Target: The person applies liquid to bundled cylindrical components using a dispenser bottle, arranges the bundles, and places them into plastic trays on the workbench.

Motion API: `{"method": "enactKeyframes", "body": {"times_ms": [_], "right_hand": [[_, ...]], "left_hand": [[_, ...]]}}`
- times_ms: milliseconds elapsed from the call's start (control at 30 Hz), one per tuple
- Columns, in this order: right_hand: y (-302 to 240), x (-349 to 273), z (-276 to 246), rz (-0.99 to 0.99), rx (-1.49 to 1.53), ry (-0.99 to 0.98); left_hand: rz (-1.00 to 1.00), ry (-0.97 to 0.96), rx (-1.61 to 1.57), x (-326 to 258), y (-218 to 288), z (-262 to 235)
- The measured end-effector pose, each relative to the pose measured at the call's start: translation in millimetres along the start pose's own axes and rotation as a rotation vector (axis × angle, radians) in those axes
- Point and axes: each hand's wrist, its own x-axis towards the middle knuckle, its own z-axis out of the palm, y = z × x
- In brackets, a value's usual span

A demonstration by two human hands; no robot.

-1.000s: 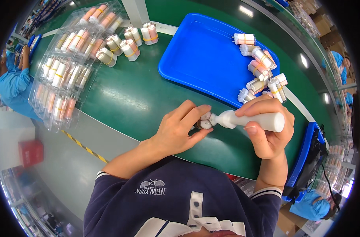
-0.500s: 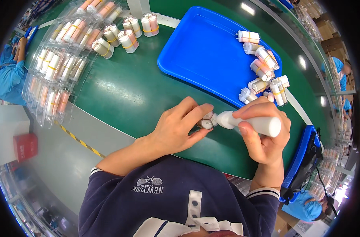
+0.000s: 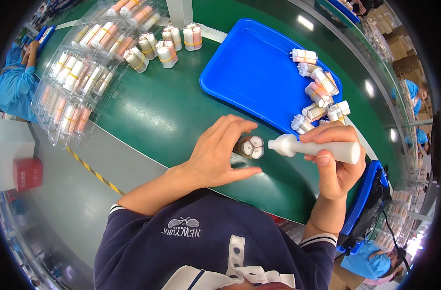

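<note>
— What is shown, largest first?
— A green desk (image 3: 157, 116), a blue tray (image 3: 249, 72) where banded pairs (image 3: 322, 92) are heaped, and clear packs (image 3: 80, 77) seemingly filled.

— How far along?
— One pair (image 3: 249, 146) is gripped by the curled left hand (image 3: 215, 154) above the desk's near edge, ends facing right. A white tube (image 3: 317, 149), lying crosswise with nozzle pointing left, is clasped by the right hand (image 3: 336, 166). Many pairs appear left.
</note>
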Motion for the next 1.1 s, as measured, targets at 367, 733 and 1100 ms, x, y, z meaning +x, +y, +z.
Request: {"method": "enactKeyframes", "body": {"times_ms": [367,733,1100], "right_hand": [[3.6,1.1,6.4,0.001,0.065,-0.074],[6.4,2.4,12.8,-0.023,-0.013,-0.101],[1.4,1.5,12.3,-0.035,-0.032,-0.09]], "left_hand": [[-0.011,-0.106,0.014,-3.7,-6.7,2.5],[0.024,-0.1,0.051,-1.4,-7.9,3.8],[-0.024,-0.169,0.029,-1.8,-5.4,-1.8]]}}
